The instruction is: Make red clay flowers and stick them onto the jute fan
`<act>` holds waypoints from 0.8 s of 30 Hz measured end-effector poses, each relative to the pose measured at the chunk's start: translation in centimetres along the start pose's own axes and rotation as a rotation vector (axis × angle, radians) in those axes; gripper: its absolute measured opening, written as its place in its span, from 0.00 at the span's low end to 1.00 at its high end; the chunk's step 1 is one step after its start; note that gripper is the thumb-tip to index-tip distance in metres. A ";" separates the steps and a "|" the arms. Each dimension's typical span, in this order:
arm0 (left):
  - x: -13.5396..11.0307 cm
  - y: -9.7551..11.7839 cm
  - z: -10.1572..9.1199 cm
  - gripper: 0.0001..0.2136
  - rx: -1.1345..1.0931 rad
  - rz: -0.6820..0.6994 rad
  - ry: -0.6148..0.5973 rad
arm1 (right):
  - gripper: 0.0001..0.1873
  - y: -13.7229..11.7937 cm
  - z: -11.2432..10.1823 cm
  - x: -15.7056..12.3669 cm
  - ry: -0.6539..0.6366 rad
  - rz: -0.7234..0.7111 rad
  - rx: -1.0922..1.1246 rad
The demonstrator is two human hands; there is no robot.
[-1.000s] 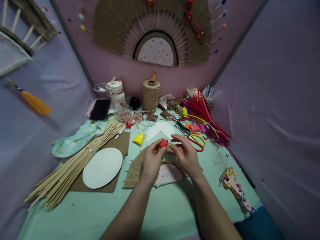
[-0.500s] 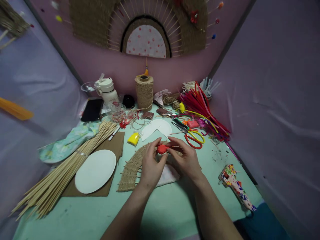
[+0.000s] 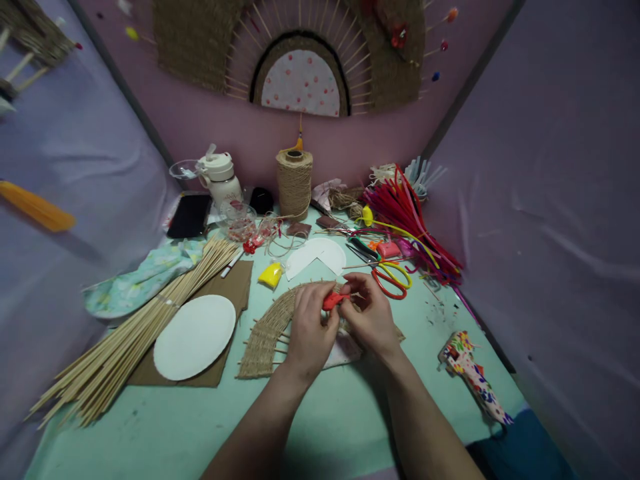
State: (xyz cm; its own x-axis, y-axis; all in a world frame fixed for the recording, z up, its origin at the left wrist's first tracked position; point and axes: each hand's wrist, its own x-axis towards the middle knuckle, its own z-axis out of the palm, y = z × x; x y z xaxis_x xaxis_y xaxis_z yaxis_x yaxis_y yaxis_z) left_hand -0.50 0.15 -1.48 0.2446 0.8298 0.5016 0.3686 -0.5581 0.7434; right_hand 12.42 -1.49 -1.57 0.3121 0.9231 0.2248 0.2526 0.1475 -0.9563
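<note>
Purple cloth (image 3: 540,153) hangs at both sides, and a pink cloth wall (image 3: 250,127) is at the back. Seen from the head camera, a big brown woven fan (image 3: 193,57) is on the pink wall, with a half-round white middle (image 3: 300,83) full of red dots.

Below is a pale green table (image 3: 200,440). Both hands are over the middle of it, holding one red clay lump (image 3: 331,301). The left hand (image 3: 315,330) has its thumb and fingers closed on the lump. The right hand (image 3: 370,317) has its fingers bent, and the tips pinch the lump's right end. Just under the hands, a small woven fan (image 3: 263,340) lies flat on the table, partly hidden by them.

To the left, a bundle of thin sticks (image 3: 130,347) and a white paper plate (image 3: 195,337) lie on brown cardboard (image 3: 213,373). Near the small fan are a yellow packet (image 3: 271,275) and a white cut-out plate (image 3: 303,255). Scissors (image 3: 393,291) with red and yellow handles lie just past the right hand. Farther right is a flowery glue gun (image 3: 473,373). Along the back stand a white bottle (image 3: 221,180) and a roll of twine (image 3: 295,187), with red and pink pipe cleaners (image 3: 403,210) to the right.
</note>
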 end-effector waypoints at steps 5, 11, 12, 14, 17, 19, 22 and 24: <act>0.1 0.0 -0.1 0.18 0.021 0.035 0.045 | 0.18 -0.4 -0.5 0.4 -0.046 0.140 0.175; 0.1 -0.4 0.4 0.17 -0.357 -0.333 0.076 | 0.14 -1.6 -1.4 0.6 -0.079 0.289 0.355; 0.1 -0.5 0.4 0.18 -0.455 -0.406 0.081 | 0.15 -1.7 -1.5 0.7 -0.079 0.284 0.352; 0.3 -0.6 0.4 0.18 -0.588 -0.511 0.073 | 0.15 -1.8 -1.8 0.7 -0.084 0.275 0.359; 0.6 -0.4 0.0 0.13 -0.616 -0.536 -0.004 | 0.14 -1.5 -2.0 0.7 -0.080 0.295 0.431; 0.9 -0.2 -0.3 0.09 -0.593 -0.499 -0.062 | 0.13 -1.2 -2.0 0.7 -0.074 0.318 0.465; 1.0 -0.1 -0.5 0.09 -0.571 -0.484 -0.088 | 0.10 -0.9 -1.8 0.8 -0.049 0.345 0.472; 1.0 -0.2 -0.2 0.09 -0.569 -0.523 -0.054 | 0.08 -0.9 -1.8 1.0 0.023 0.367 0.520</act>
State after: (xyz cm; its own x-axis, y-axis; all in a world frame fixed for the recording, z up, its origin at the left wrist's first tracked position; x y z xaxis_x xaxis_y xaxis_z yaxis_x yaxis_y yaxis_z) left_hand -0.56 1.10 -1.06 0.2143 0.9767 0.0117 -0.0663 0.0026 0.9978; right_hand 14.15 -1.28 -0.15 0.3151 0.9392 -0.1367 -0.3504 -0.0187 -0.9364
